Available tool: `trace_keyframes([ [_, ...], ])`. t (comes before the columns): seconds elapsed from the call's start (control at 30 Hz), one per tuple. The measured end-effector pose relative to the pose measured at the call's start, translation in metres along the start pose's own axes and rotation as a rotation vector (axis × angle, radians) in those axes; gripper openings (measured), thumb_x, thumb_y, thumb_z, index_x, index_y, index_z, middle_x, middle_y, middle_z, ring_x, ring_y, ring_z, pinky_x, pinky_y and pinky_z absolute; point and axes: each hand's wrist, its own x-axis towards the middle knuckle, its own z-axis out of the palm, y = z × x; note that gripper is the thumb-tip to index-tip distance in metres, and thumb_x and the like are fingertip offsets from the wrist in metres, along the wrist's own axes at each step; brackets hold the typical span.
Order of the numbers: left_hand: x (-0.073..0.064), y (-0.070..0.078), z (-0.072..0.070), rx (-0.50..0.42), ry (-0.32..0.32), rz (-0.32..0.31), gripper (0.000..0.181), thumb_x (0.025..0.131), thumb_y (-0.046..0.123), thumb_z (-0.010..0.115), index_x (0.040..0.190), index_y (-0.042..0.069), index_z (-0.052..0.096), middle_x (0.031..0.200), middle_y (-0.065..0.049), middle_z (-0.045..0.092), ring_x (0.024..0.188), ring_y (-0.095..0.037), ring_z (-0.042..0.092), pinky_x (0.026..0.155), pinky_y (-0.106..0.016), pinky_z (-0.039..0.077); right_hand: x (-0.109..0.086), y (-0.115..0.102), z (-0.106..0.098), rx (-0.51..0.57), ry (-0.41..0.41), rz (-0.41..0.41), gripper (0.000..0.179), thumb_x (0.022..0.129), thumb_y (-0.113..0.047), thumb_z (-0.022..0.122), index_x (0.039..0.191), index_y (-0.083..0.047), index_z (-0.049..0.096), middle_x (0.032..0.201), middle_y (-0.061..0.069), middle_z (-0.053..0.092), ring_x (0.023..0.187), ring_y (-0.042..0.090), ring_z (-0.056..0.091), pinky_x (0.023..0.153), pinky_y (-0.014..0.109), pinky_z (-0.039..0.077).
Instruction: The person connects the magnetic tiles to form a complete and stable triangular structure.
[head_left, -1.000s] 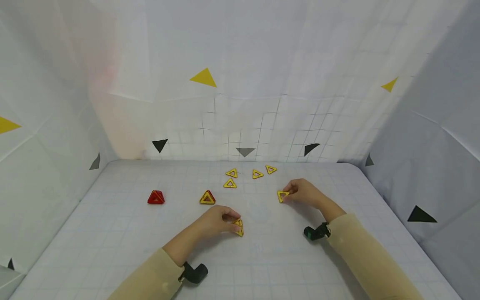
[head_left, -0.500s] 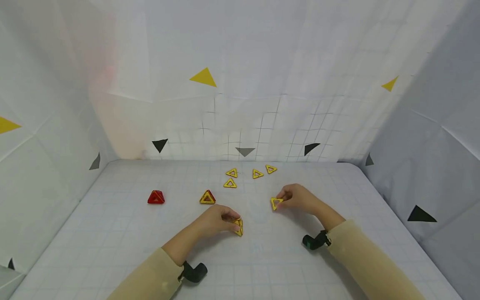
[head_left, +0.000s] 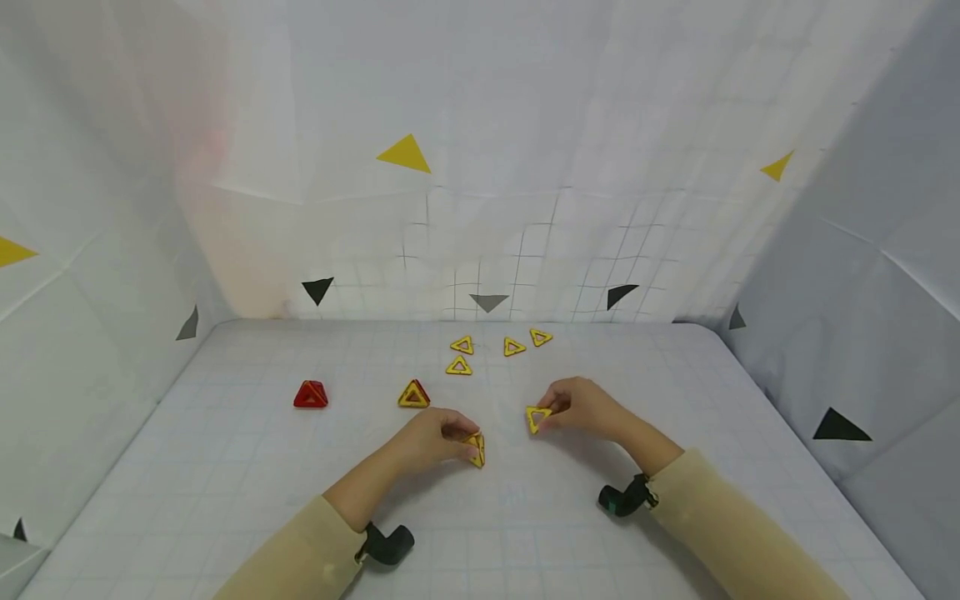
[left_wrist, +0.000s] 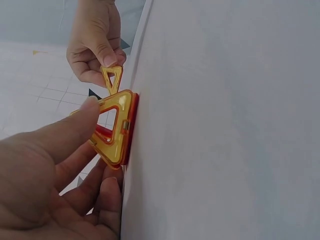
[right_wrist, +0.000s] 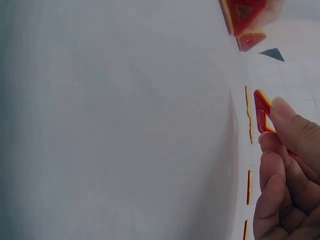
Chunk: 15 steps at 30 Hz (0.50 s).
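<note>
My left hand (head_left: 431, 440) grips a small set of joined triangular magnetic tiles (head_left: 480, 454), held upright on the table. In the left wrist view, the set (left_wrist: 118, 145) shows a yellow face and red edges, with my thumb pressing its side. My right hand (head_left: 588, 410) pinches a single triangular magnetic tile (head_left: 531, 422) between thumb and fingers. It is held slightly right of the left hand's set, apart from it. Its face is yellow in the head view, while the right wrist view shows a red side on this tile (right_wrist: 259, 105).
A yellow-and-red tile pyramid (head_left: 414, 405) stands behind my left hand, with a red pyramid (head_left: 321, 392) farther left. Several yellow triangular tiles lie flat at the back, among them a near one (head_left: 459, 372). White sheets with coloured triangles surround the gridded table (head_left: 525, 533).
My right hand has moved left and toward me, bringing its tile closer to the left hand's set. The left hand has stayed nearly still.
</note>
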Motion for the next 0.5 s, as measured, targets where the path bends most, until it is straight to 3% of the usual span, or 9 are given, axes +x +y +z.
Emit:
trace_keyframes([
  [0.5,0.001,0.002,0.001,0.013,0.029,0.013,0.027,0.084,0.025,0.082,0.108,0.015,0.073,0.094,0.007,0.067,0.088,-0.012,0.059,0.082,-0.033,0.049,-0.006,-0.022,0.014,0.011,-0.001,-0.121,0.026,0.077,-0.025,0.087,0.093,-0.011,0.073,0.085,-0.007,0.07,0.074,0.011,0.061,0.064,0.026,0.051],
])
